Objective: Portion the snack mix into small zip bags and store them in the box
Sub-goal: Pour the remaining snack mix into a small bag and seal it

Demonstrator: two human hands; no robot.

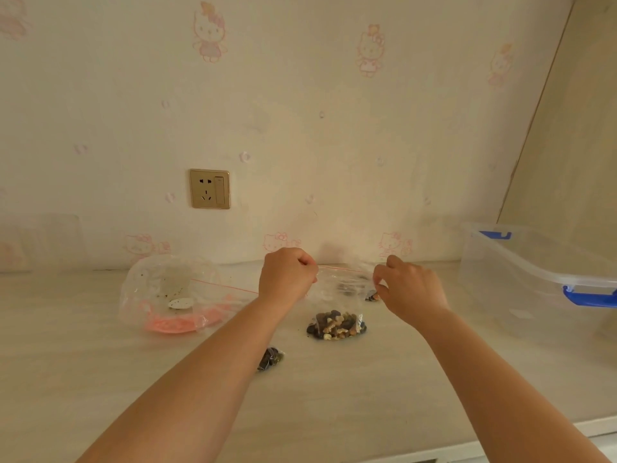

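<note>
Nearest the camera, two bare forearms reach out over the pale countertop (334, 412). At their ends, the left hand (287, 275) has its fingers curled tight, pinching one end of the red zip strip of a small zip bag (337, 295); the right hand (409, 289) pinches the other end between thumb and fingertips. The bag hangs upright between them, its bottom resting on the counter, and the snack mix (335, 325) sits heaped there.

Judging from the taut strip, the step in hand is sealing this portion. The next move calls for running the pinch along the whole strip so no gap is left, then carrying the bag to the clear box (534, 272) with blue latches, which stands to the right, well apart.

A second small filled bag (270, 358) lies on the counter just beside the left forearm. Farther left slumps a larger, nearly spent plastic bag (167, 292), a pink tinge at its bottom. A wall socket (210, 188) is set in the wallpaper behind.
</note>
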